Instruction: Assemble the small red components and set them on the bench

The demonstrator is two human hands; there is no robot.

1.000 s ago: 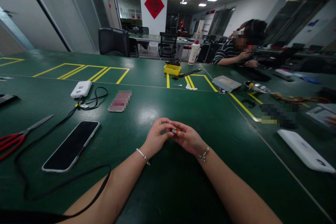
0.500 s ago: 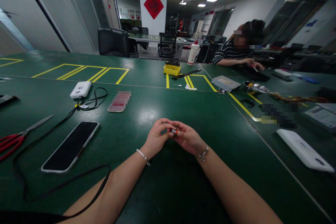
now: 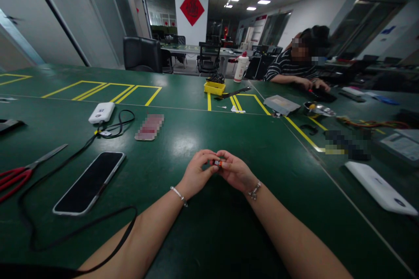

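Note:
In front of me, above the green table [image 3: 183,130], both hands meet around a small orange piece with a silver and dark end [image 3: 218,163]; its exact kind is too small to make out. My right hand [image 3: 238,172] pinches the orange side between thumb and fingers. From the other side, my left hand [image 3: 197,171] closes thumb and fingertips on the silver and dark end. Fingers hide part of the piece. To the left of my hands lies a phone in a clear case [image 3: 90,183], its dark screen facing up.
Red-handled scissors [image 3: 29,170] lie at far left. A black cable [image 3: 65,168] runs from a white power bank [image 3: 101,112] across my left forearm. At right rests another white device [image 3: 379,187]. A yellow box [image 3: 214,88] stands farther back. A co-worker [image 3: 294,65] sits at far right.
My left thumb has shifted slightly on the small piece, and the hands otherwise stay in place. The co-worker's hands have moved lower and closer together.

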